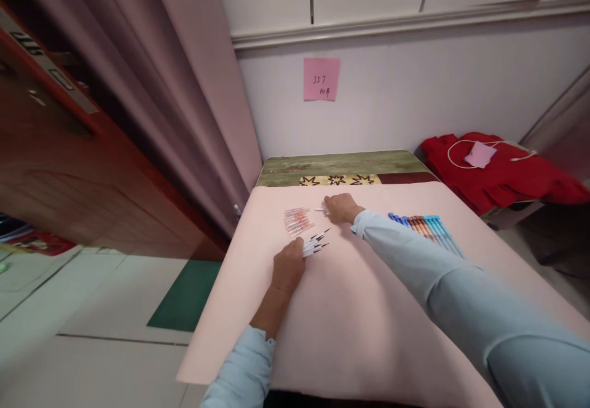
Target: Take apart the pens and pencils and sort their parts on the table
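Observation:
My left hand is closed around a bunch of slim white fine-tipped paintbrushes, whose dark tips fan out to the right. Farther back, my right hand is closed with its fingertips down at the paper, pinching a thin white stick that looks like one more brush. Most of that stick is hidden by the fingers. Just beyond the left hand lies a row of slim clear pens with pinkish-orange parts. Under my right sleeve's far side, a row of blue, brown and turquoise pens lies side by side, partly covered.
Pale pink paper covers most of the table, leaving its green patterned back edge bare. A red cloth with a white cable sits at the right. A curtain and wooden door stand left; a pink note is on the wall.

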`<state>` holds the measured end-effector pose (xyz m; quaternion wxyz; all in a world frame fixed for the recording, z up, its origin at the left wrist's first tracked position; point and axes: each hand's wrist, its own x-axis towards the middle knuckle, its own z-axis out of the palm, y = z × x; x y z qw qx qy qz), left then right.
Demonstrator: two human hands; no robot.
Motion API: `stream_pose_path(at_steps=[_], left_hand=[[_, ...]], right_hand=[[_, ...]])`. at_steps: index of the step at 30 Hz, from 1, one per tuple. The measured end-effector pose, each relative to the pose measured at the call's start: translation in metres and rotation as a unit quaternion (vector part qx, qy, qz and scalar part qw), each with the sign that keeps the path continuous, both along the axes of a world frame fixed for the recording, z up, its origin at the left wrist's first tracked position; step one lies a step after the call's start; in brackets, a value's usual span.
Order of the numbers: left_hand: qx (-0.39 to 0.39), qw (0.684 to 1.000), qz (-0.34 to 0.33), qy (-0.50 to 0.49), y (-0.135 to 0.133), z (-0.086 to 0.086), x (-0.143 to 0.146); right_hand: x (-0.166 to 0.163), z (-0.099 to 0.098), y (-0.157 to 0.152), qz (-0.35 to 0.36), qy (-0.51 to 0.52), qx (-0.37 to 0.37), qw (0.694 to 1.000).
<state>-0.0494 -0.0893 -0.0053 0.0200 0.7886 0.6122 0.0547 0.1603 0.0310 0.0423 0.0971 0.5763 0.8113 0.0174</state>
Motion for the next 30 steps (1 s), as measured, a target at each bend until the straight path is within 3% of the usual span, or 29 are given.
stream_pose_path(at_steps=[7,12,15,19,22,26,30], left_hand=[[-0.004,1.000,-0.006,-0.018,0.001,-0.001,0.000],[0.000,0.999,0.004,-0.047,0.000,-0.004,-0.003],[0.009,0.993,0.030,-0.118,0.002,-0.002,-0.007],[0.024,0.939,0.070,-0.337,0.016,0.013,0.001],[0.017,0.886,0.029,-0.462,0.030,0.025,0.020],[-0.037,0.866,0.008,-0.499,0.037,0.028,0.041],[-0.026,0.874,0.027,-0.485,0.034,0.023,0.035]], right_hand=[[-0.002,-0.004,0.022,0.039,-0.011,-0.023,0.999],[-0.003,-0.003,0.014,0.058,-0.013,-0.018,0.998],[0.003,0.000,0.001,0.068,-0.008,-0.015,0.998],[0.016,0.010,-0.026,0.113,0.023,0.017,0.993],[0.019,0.020,-0.045,0.171,0.044,0.048,0.983],[0.014,0.029,-0.060,0.213,0.042,0.055,0.975],[0.016,0.025,-0.060,0.231,0.040,0.059,0.970]])
